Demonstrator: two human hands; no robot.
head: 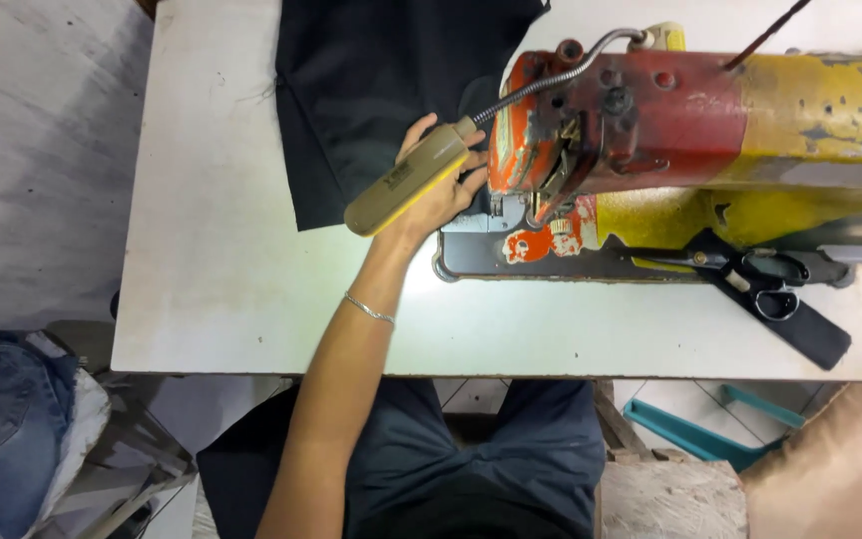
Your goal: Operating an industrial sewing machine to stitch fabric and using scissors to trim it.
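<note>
The left hand [438, 190] has its fingers clamped on the lamp head [406, 180] beside the sewing machine [690, 120], black cloth [371, 90] lies unsewn on the worktop [221, 269], and the right hand is unseen.

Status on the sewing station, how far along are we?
Done: the black fabric lies on the white table, left of the red and yellow sewing machine. In hand: the left hand grips the tan gooseneck lamp beside the needle end. Left: the fabric is not under the needle, so no stitching shows; the scissors lie untouched on the machine bed. The right hand is out of view.
</note>
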